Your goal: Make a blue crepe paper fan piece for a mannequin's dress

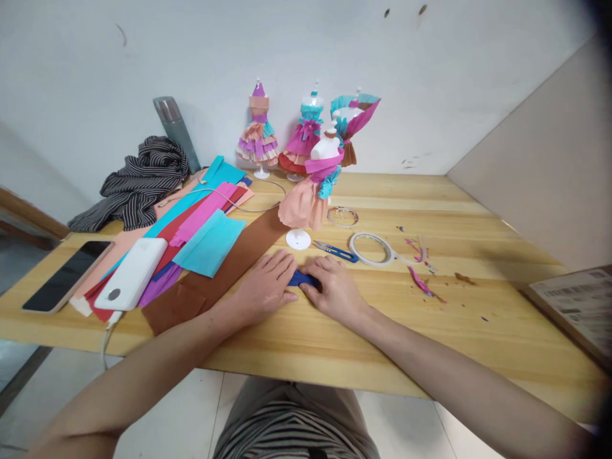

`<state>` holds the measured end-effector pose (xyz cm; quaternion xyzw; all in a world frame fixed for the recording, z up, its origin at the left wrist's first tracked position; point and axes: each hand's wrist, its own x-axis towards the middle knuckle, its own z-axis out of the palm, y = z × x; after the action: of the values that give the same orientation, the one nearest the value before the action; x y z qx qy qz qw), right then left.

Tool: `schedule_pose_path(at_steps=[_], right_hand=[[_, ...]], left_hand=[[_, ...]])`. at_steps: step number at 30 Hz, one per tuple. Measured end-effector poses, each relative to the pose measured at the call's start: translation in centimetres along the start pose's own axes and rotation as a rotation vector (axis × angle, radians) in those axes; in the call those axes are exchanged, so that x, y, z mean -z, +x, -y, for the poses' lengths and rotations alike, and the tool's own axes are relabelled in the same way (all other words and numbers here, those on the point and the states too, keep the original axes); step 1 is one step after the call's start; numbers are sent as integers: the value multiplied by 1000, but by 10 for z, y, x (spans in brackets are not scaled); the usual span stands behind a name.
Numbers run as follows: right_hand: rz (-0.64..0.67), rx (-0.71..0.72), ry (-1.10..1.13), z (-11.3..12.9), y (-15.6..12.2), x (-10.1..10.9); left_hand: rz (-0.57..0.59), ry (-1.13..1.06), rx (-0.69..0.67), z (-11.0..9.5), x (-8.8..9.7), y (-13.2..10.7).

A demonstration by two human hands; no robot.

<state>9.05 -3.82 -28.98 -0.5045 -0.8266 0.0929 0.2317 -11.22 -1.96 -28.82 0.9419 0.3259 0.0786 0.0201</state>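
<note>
My left hand [266, 285] and my right hand [333, 288] rest side by side on the wooden table [430, 319], both pressing down on a small dark blue piece of paper [302, 278] that shows between them. The fingers of both hands are curled together over the paper. Just behind the hands stands a small white mannequin [313, 191] in a peach, pink and teal paper dress, on a round white base. Small blue-handled snips [337, 251] lie just beyond my right hand.
Coloured paper sheets [205, 223] and a brown strip lie left, with a white power bank [131, 274] and a phone [67, 275]. Three dressed mannequins [306, 134] stand at the wall. Tape rolls [370, 248], paper scraps, a striped cloth [138, 182], a grey bottle, and a cardboard box [574, 306] at right.
</note>
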Motion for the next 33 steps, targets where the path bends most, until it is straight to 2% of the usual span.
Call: schedule_pose_path(at_steps=[5, 14, 20, 22, 23, 26, 28, 30, 33], right_hand=[[-29, 48, 58, -2, 1, -1], [-16, 56, 55, -1, 3, -1], [-26, 62, 30, 0, 3, 0], [-40, 74, 44, -1, 3, 1], [-50, 82, 54, -2, 3, 2], [-95, 124, 72, -5, 1, 8], [-121, 158, 68, -4, 0, 13], [-140, 186, 57, -2, 0, 17], [-158, 216, 24, 3, -1, 22]], left_hand=[[21, -36, 34, -4, -6, -5], [123, 12, 44, -10, 1, -2], [121, -20, 42, -13, 1, -2], [80, -106, 72, -8, 6, -1], [24, -175, 110, -5, 10, -1], [-238, -482, 293, 7, 23, -1], [-298, -691, 363, 12, 29, -3], [-305, -762, 323, 11, 32, -4], [-299, -628, 135, 1, 37, -1]])
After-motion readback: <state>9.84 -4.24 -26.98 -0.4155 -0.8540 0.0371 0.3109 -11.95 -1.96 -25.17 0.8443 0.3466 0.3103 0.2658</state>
